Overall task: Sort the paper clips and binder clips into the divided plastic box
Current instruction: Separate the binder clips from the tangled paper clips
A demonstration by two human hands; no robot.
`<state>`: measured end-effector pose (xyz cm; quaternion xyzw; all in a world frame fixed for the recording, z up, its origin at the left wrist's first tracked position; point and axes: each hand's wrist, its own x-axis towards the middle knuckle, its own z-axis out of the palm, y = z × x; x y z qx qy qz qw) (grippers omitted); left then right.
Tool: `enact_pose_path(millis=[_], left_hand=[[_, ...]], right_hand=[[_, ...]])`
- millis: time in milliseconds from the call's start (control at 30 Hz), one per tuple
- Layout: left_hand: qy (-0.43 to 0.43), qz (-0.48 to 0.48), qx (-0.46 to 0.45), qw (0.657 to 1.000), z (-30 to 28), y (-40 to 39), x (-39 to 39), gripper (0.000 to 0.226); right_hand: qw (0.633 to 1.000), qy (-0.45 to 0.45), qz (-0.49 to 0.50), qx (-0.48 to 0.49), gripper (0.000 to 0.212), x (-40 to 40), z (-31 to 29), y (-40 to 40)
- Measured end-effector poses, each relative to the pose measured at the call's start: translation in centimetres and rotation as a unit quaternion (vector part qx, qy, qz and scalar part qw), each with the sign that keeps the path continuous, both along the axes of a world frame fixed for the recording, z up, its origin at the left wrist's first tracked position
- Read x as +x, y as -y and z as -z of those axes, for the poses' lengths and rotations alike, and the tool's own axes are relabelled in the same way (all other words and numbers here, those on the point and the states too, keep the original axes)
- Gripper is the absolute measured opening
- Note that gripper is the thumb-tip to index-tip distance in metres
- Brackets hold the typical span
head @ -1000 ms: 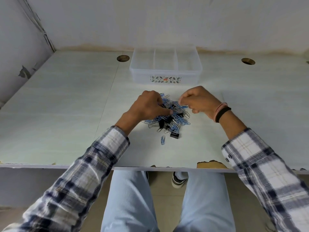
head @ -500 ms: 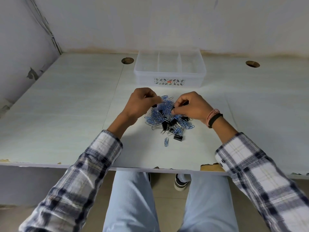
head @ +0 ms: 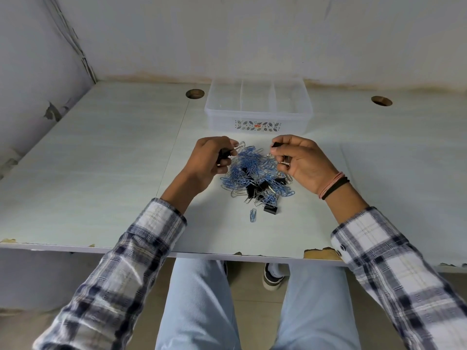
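Observation:
A pile of blue paper clips (head: 249,164) mixed with black binder clips (head: 252,189) lies on the table in front of me. My left hand (head: 208,162) is at the pile's left edge, fingers closed on a black binder clip (head: 223,154). My right hand (head: 300,160) is raised at the pile's right edge, pinching another black binder clip (head: 276,145). One blue paper clip (head: 253,215) and one binder clip (head: 271,210) lie apart at the near side. The clear divided plastic box (head: 257,123) stands behind the pile; its three compartments look empty.
The pale table (head: 101,173) has two round cable holes (head: 194,93) (head: 381,100) near the back wall. Its front edge is chipped (head: 319,253). A wall closes the left side. My legs are under the table.
Both hands have lifted off the middle of the pile and moved apart, each now holding a black binder clip. The view has tilted slightly.

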<state>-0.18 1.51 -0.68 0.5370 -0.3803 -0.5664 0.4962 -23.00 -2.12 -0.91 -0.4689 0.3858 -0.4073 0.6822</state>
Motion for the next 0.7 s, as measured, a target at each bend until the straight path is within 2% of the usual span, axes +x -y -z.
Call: enact_pose_path(millis=[200, 267, 300, 400, 467, 633, 667, 700], left_hand=[[0.024, 0.020, 0.010, 0.999, -0.2, 0.0, 0.5, 0.019], [0.100, 0.014, -0.004, 0.995, -0.1, 0.4, 1.0, 0.029], [0.165, 0.007, -0.015, 0.986, -0.1, 0.7, 1.4, 0.034], [0.369, -0.009, -0.024, 0.929, 0.2, 2.1, 2.8, 0.027], [0.439, -0.013, -0.019, 0.898, 0.4, 3.1, 3.6, 0.018], [0.504, 0.026, 0.003, 0.863, 0.2, 4.3, 4.4, 0.024], [0.543, 0.037, 0.005, 0.839, 0.1, 4.1, 4.1, 0.026], [0.600, 0.042, -0.006, 0.799, 0.1, 3.7, 3.6, 0.027]], right_hand=[[1.000, 0.012, 0.017, 0.022, 0.010, -0.8, -0.5, 0.2], [0.997, -0.046, 0.063, 0.017, 0.003, -1.3, -0.6, 0.6], [0.990, -0.110, 0.091, 0.000, 0.002, -1.7, -0.6, 1.0], [0.926, -0.347, 0.127, -0.078, 0.011, -3.3, -0.2, 2.3], [0.872, -0.463, 0.107, -0.116, 0.015, -4.3, -0.3, 3.2], [0.771, -0.616, 0.048, -0.150, 0.022, -5.4, -0.8, 4.2], [0.754, -0.635, 0.045, -0.161, 0.026, -5.2, -0.7, 3.9], [0.739, -0.646, 0.051, -0.184, 0.027, -5.0, -0.9, 3.3]])
